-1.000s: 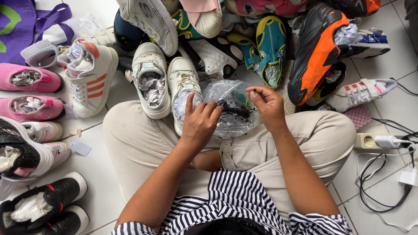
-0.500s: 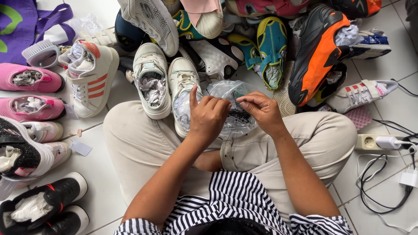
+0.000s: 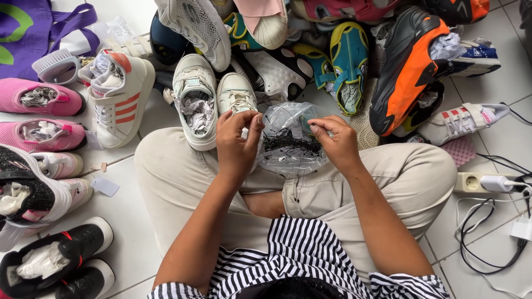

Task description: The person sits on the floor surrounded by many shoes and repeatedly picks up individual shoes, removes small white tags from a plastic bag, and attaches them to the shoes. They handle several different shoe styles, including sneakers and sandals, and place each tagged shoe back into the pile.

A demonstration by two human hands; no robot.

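Crinkled clear plastic bag (image 3: 289, 145) of thin black fasteners is pinched mid-frame by left hand (image 3: 237, 143) and right hand (image 3: 335, 142); judged light, limp, slippery; best gripped at its rim.

Top: black-and-white striped shirt (image 3: 302, 266), short sleeves ending at the upper arms.
Trousers: beige trousers (image 3: 183, 182), loose, creased at the knees.
Arms: bare below the sleeves.
Hands: no rings or watch showing.

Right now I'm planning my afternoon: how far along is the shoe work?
Many shoes already hold crumpled paper, like the pink pair and the black pair. In hand: the left hand and right hand both grip a clear bag of thin black pieces. The pile behind looks unsorted.
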